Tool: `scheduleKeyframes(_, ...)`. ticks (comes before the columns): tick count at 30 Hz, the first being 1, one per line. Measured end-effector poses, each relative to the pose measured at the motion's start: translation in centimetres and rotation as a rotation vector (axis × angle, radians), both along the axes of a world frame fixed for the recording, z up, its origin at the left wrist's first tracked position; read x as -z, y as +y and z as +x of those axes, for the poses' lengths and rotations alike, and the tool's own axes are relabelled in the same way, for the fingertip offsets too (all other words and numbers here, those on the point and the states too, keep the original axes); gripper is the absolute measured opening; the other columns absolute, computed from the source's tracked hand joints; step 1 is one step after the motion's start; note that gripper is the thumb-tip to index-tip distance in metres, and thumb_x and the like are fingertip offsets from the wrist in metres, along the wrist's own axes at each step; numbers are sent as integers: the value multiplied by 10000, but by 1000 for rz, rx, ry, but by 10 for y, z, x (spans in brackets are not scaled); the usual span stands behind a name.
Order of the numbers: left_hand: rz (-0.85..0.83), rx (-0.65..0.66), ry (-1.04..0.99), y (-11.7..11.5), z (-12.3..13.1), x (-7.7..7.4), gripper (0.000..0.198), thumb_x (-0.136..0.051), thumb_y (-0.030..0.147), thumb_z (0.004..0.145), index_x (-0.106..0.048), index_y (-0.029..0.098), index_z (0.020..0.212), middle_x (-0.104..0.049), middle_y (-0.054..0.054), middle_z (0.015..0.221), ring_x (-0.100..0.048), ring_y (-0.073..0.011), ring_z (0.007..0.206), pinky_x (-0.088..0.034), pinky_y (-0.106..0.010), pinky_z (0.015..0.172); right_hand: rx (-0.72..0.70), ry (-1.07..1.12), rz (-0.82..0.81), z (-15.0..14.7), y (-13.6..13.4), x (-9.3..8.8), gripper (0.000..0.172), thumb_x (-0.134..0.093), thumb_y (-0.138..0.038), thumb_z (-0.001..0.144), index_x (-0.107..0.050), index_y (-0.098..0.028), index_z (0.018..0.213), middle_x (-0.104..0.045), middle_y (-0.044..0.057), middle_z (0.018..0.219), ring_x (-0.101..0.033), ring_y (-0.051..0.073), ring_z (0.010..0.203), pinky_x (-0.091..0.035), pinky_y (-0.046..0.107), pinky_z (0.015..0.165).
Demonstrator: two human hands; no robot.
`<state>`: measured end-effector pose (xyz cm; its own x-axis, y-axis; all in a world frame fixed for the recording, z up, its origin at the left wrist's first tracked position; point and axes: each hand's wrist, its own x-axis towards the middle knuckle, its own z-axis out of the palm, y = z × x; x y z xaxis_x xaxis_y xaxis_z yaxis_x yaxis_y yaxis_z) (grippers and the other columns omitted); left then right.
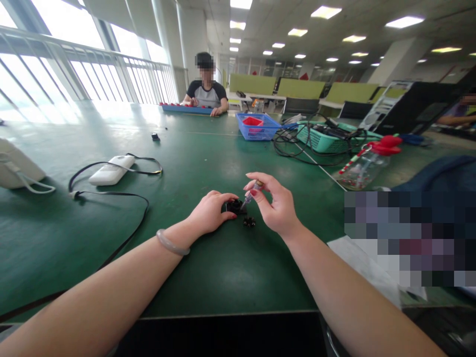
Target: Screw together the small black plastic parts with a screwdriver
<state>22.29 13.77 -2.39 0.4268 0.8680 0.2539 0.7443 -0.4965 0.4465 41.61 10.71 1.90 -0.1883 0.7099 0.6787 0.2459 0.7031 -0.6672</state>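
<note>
My left hand (211,212) grips a small black part (234,206) between thumb and fingers, low on the green table. In my right hand (275,203) is a small screwdriver (248,198), pinched near its brownish top end and tilted. The tool's tip points down at the right side of the black part; whether it touches is too small to tell. Just below, between my hands, lies a cluster of small black pieces (249,222) with light spots. A pale bangle (172,243) circles my left wrist.
The green table (208,163) carries a white power bank (112,170) with a black cord at left. Farther back are a blue basket (258,130) and a green basket (316,139) with tangled cables. A red-lidded bottle (366,166) stands right. A person (206,91) sits opposite.
</note>
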Motion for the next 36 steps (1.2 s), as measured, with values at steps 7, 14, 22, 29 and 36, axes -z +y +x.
scheduleKeyframes(7,58,34,-18,4,1,8,275,-688,366,783,-684,231,1022,-709,-53,1025,-600,-266,1022,-491,-416,929,-95,-282,229,-12,-6,1,380,-502,-162,911,-626,-371,1203,-718,-10,1087,-655,192,969,-495,396,950)
scheduleKeyframes(14,58,46,-41,3,1,7,263,-689,312,776,-684,234,1027,-710,-57,1020,-608,-266,1034,-492,-415,941,-79,-337,202,-16,-2,2,324,-536,-212,918,-629,-349,1196,-728,-4,1040,-655,184,945,-501,365,910)
scheduleKeyframes(22,30,25,-1,0,3,-2,428,-720,355,754,-658,248,1164,-711,-55,1028,-597,-275,1030,-493,-422,934,98,-21,-32,-8,11,11,279,-607,-306,890,-629,-284,1168,-683,4,978,-681,134,762,-565,301,759)
scheduleKeyframes(29,5,29,-4,0,3,-2,414,-708,352,768,-653,275,1171,-707,-38,1070,-593,-258,1036,-477,-413,967,75,124,84,1,9,9,307,-525,-252,942,-554,-295,1245,-682,19,998,-684,169,909,-565,358,857)
scheduleKeyframes(36,28,25,0,-2,3,-3,442,-709,339,770,-645,257,1200,-705,-54,1069,-594,-264,1045,-480,-413,963,45,-118,89,1,12,12,283,-470,-203,952,-571,-286,1203,-692,20,987,-669,169,924,-538,365,876)
